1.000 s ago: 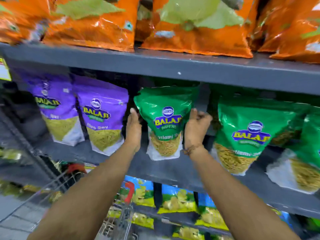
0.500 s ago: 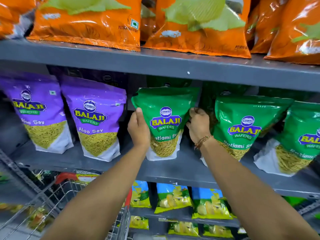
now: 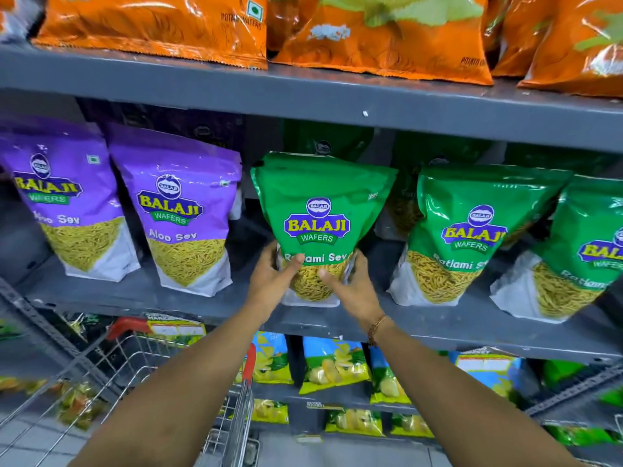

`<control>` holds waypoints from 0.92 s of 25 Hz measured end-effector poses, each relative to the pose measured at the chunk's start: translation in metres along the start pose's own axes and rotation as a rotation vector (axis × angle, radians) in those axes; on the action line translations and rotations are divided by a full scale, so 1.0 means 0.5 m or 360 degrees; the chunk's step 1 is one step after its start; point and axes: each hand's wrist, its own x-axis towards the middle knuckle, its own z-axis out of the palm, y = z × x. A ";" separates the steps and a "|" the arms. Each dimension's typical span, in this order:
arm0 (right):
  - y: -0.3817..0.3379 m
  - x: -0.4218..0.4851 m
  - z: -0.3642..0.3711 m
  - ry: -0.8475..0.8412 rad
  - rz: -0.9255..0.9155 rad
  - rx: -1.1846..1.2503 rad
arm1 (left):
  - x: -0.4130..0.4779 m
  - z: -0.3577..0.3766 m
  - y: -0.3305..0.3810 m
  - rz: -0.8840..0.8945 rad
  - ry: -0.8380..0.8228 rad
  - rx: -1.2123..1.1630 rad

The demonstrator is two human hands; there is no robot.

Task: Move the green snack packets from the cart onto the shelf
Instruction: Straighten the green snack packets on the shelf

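A green snack packet stands upright on the grey middle shelf, with another green packet close behind it. My left hand grips its lower left corner and my right hand grips its lower right corner, thumbs across the clear window. Two more green packets lean on the shelf to the right. The wire cart with red handles sits at lower left; blurred packets show at its left.
Two purple packets stand left of the green one. Orange bags fill the shelf above. Blue and yellow packets line the lower shelves. A gap separates the purple and green packets.
Both hands slid down from the packet's upper sides to its bottom corners. The packet now stands more upright and forward on the shelf.
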 end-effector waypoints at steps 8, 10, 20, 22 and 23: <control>-0.004 -0.028 -0.009 0.0312 0.0013 -0.0126 | -0.016 0.035 -0.012 -0.0044 0.0401 -0.0146; 0.009 -0.050 -0.057 0.0815 0.0101 -0.0103 | -0.071 0.071 -0.015 0.0084 0.0864 0.0078; -0.093 0.027 -0.422 0.1229 -0.0122 0.0456 | -0.043 0.418 0.195 0.0075 0.0100 -0.0306; -0.124 0.058 -0.465 0.1083 -0.0028 0.0343 | -0.015 0.427 0.210 0.0001 0.0297 -0.0255; -0.118 0.063 -0.471 0.1054 -0.0022 0.0287 | -0.014 0.428 0.212 -0.0008 0.0360 -0.0251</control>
